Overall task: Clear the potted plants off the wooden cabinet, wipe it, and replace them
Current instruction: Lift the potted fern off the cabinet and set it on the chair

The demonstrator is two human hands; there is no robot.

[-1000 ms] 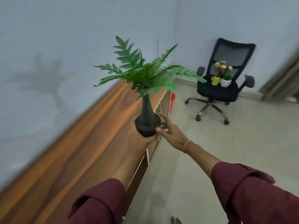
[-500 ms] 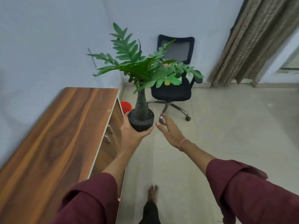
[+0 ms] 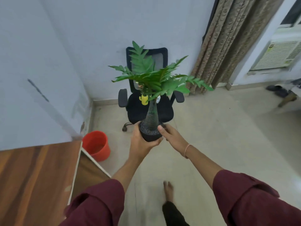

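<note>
A potted plant with green fern-like leaves and a ribbed trunk stands in a small black pot, held up in the air above the floor. My left hand cups the pot from below and the left. My right hand touches the pot's right rim with its thumb and fingers. The wooden cabinet fills the lower left, its top bare. On the black office chair ahead sit a yellow pot and a white pot, partly hidden behind the plant's leaves.
A red bucket stands on the floor by the cabinet's far end. Curtains hang at the back right beside a white cooler. My bare foot is on the tiled floor.
The view has swung right, away from the cabinet toward the chair. The plant has travelled with my left hand off the cabinet, and my right hand has closed in onto the pot's rim.
</note>
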